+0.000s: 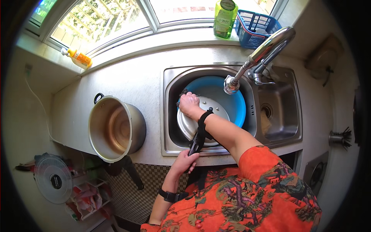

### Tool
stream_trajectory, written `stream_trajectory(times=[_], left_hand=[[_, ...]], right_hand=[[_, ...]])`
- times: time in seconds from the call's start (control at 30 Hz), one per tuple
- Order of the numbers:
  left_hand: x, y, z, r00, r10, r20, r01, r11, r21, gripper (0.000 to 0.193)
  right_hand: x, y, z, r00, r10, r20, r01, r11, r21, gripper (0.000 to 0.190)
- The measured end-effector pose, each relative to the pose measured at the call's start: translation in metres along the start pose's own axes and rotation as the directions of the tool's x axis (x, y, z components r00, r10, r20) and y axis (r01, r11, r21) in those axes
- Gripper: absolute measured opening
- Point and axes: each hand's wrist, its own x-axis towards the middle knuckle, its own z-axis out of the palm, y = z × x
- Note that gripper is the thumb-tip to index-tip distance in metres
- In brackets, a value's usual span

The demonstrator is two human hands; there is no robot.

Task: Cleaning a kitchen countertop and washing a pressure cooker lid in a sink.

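Note:
A metal pressure cooker lid (pixel 216 116) lies tilted over a light-blue plastic basin (pixel 241 108) in the larger bowl of a stainless steel sink (pixel 168 145). My left hand (pixel 183 162) grips the lid's long black handle (pixel 194 147) at the sink's front edge. At the lid's far left rim, my right hand (pixel 189 105) is closed around a dark scrubber (pixel 183 93), mostly hidden under the fingers. My right forearm, with a black strap at the wrist, covers part of the lid. A pressure cooker pot (pixel 111 127) lies tipped on the counter to the left, its opening towards me.
A chrome faucet (pixel 255 58) arches over the basin. The smaller sink bowl (pixel 285 113) is at right. On the windowsill stand a green bottle (pixel 224 21), a blue plastic basket (pixel 255 33) and a yellow-orange pump bottle (pixel 79 59). The pot's long black handle (pixel 134 172) overhangs the counter edge.

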Motion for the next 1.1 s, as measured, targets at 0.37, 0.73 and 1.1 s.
stream_trajectory(times=[0.37,0.73,1.1], left_hand=[[0.002,0.0,-0.007,1.0,0.0,0.001,0.0,1.0,0.018,0.023],[-0.001,0.0,-0.011,0.999,0.019,-0.032,-0.017,0.998,0.058,0.021],[0.0,0.001,-0.006,0.999,0.019,-0.033,-0.016,0.995,0.103,0.022]], right_hand=[[-0.106,-0.002,0.002,0.853,-0.486,-0.191,0.473,0.874,-0.112,0.016],[-0.069,0.029,-0.007,0.941,-0.318,-0.113,0.317,0.948,-0.02,0.024],[-0.056,0.04,-0.013,0.992,-0.118,0.031,0.122,0.983,-0.14,0.031]])
